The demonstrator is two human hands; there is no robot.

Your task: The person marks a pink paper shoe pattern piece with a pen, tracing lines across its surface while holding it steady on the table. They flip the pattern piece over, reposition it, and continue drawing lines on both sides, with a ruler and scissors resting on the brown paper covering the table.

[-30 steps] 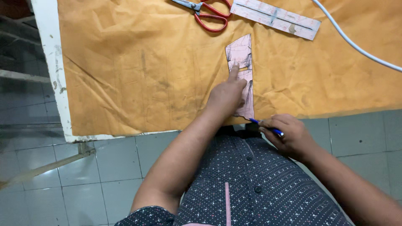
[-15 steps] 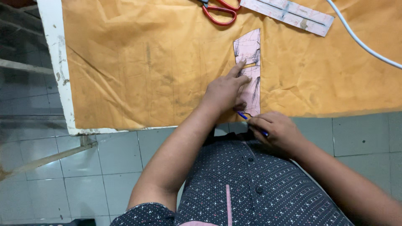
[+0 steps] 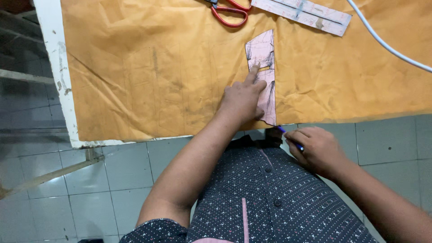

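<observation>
Red-handled scissors [image 3: 231,11], a pink ruler [image 3: 301,12] and a white cable [image 3: 382,42] lie at the far side of the orange fabric [image 3: 135,76]. Fabric left of the pattern lies bare. The left hand [image 3: 243,99] presses the narrow pink pattern piece [image 3: 263,67] flat near the table's front edge, forefinger extended. The right hand [image 3: 315,148] grips a blue pen [image 3: 290,138].

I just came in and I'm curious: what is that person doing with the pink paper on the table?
A person is pressing their left hand flat on a narrow pink paper pattern, holding it down on a big sheet of orange-brown cloth. Their right hand holds a blue pen at the pattern's near end, by the table's edge. Red scissors, a ruler and a white cable lie farther back.
</observation>
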